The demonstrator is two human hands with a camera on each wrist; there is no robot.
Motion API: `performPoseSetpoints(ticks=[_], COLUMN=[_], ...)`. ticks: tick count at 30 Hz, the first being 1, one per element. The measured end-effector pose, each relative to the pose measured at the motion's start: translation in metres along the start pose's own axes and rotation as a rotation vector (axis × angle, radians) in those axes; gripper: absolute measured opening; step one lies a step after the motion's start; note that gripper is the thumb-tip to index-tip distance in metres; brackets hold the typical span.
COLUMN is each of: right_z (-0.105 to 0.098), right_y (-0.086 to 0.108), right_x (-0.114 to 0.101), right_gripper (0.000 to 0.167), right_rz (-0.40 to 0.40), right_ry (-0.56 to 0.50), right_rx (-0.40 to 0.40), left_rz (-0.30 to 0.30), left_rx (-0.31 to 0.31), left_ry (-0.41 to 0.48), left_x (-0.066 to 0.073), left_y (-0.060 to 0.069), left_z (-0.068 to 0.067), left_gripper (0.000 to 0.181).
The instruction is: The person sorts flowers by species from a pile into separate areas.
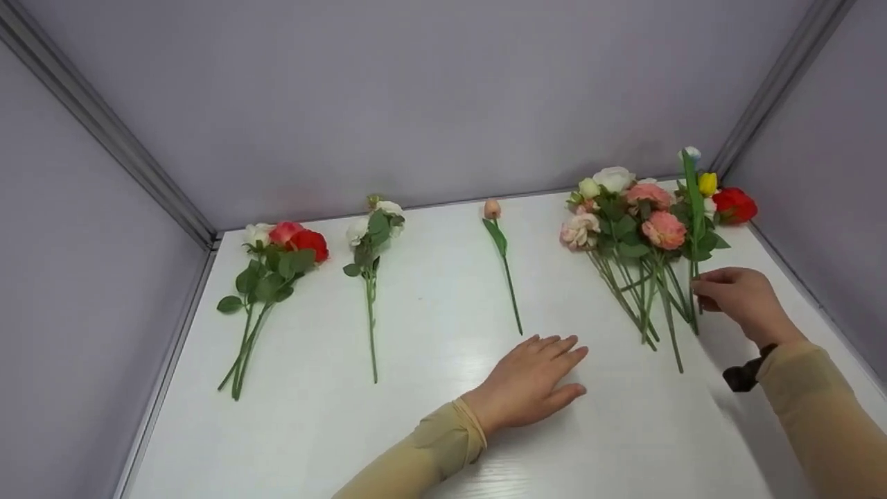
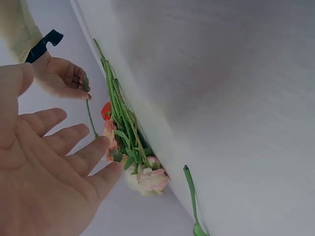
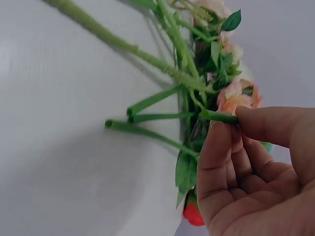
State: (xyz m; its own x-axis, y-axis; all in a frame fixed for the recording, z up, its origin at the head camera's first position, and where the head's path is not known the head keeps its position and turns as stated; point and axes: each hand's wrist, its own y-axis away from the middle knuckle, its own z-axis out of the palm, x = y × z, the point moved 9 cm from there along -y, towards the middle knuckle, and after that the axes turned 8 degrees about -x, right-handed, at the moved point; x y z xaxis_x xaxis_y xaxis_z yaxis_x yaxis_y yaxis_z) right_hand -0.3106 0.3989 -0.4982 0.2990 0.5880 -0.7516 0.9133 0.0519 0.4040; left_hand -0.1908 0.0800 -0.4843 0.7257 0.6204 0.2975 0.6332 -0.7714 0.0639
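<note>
At the right, my right hand (image 1: 741,298) pinches the green stem of a pale white-blue tulip (image 1: 693,187) between thumb and fingertips. The stem's cut end (image 3: 219,117) pokes out of the pinch in the right wrist view. Beside it lies a heap of flowers (image 1: 630,229) with white, pink, yellow and red heads, their stems toward me. My left hand (image 1: 530,384), fingers spread and straight, is over the middle of the table and holds nothing. Just beyond its fingertips lies a single peach tulip (image 1: 492,209), whose stem end (image 2: 189,179) also shows in the left wrist view.
A bunch with red and white heads (image 1: 277,270) lies at the table's left. Between it and the peach tulip is a white-flowered stem (image 1: 374,232). Grey panels (image 1: 443,104) wall in the white table (image 1: 291,443) at the back and both sides.
</note>
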Motion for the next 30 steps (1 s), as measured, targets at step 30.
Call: performPoseSetpoints(ticks=[30], right_z=[0.296], right_y=[0.043], right_x=[-0.145], right_gripper=[0.010], right_rz=[-0.454], right_ry=[-0.111], right_rx=[-0.253], left_rz=[-0.402], left_rx=[0.701], left_ry=[1.405], left_x=[-0.170], left_y=[0.064], left_z=[-0.047], left_gripper=[0.029])
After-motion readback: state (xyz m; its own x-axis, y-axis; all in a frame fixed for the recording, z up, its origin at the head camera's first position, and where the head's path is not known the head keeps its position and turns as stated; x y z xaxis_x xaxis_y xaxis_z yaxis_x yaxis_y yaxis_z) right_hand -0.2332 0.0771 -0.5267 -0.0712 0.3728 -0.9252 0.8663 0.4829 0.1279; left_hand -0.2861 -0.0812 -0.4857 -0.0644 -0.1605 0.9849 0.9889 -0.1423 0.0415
